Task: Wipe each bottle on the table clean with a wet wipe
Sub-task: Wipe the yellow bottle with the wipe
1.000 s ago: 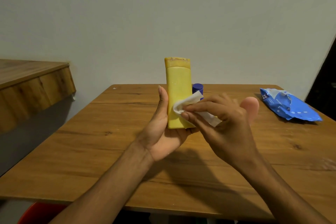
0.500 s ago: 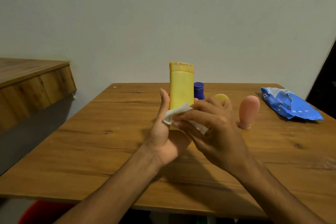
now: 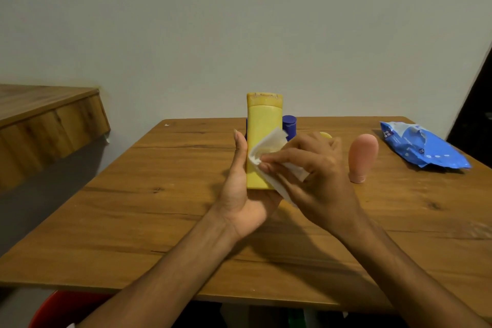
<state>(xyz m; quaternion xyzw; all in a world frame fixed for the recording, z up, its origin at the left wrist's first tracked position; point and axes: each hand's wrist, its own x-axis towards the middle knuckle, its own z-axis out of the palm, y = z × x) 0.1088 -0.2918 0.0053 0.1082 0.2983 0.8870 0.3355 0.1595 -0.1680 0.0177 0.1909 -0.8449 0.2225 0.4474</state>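
Left grip (image 3: 241, 194) wraps the yellow bottle (image 3: 262, 125), holding it upright over the table (image 3: 159, 221). Right grip (image 3: 316, 170) pinches the wet wipe (image 3: 269, 146), pressed on the bottle's front. Pink bottle (image 3: 362, 156) stands right of the hands, blue wipe pack (image 3: 423, 146) far right.

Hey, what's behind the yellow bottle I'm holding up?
A dark blue bottle sits behind the yellow bottle; only its cap shows, plus a blue sliver at the left. The yellow bottle, wet wipe and right hand cover the rest.
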